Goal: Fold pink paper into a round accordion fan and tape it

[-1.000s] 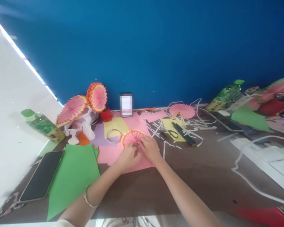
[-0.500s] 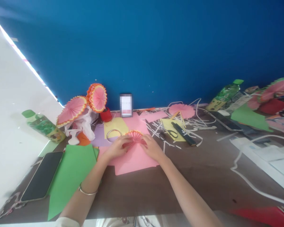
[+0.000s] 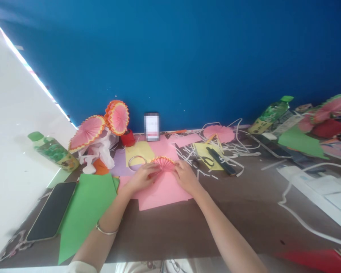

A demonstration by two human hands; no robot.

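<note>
Between my hands is a pleated paper fan [image 3: 164, 163], pink with an orange and yellow zigzag edge, over a stack of pink paper sheets [image 3: 161, 195]. My left hand [image 3: 143, 176] is closed on the fan's left side, its fingertips partly hidden under the folds. My right hand [image 3: 185, 175] has its fingers closed on the fan's right edge. A roll of clear tape [image 3: 137, 156] lies just beyond my left hand, on a yellow sheet [image 3: 133, 149].
Finished-looking paper fans [image 3: 88, 131] and a green-capped bottle [image 3: 52, 151] stand at left, near a phone [image 3: 52, 210] and green paper [image 3: 88, 212]. White paper strips [image 3: 187, 153], scissors [image 3: 207, 161] and a black cutter [image 3: 221, 161] lie right. A power strip [image 3: 315, 193] sits far right.
My right hand has shifted slightly right and the fan's right side has spread a little wider. My left hand stays in almost the same place.
</note>
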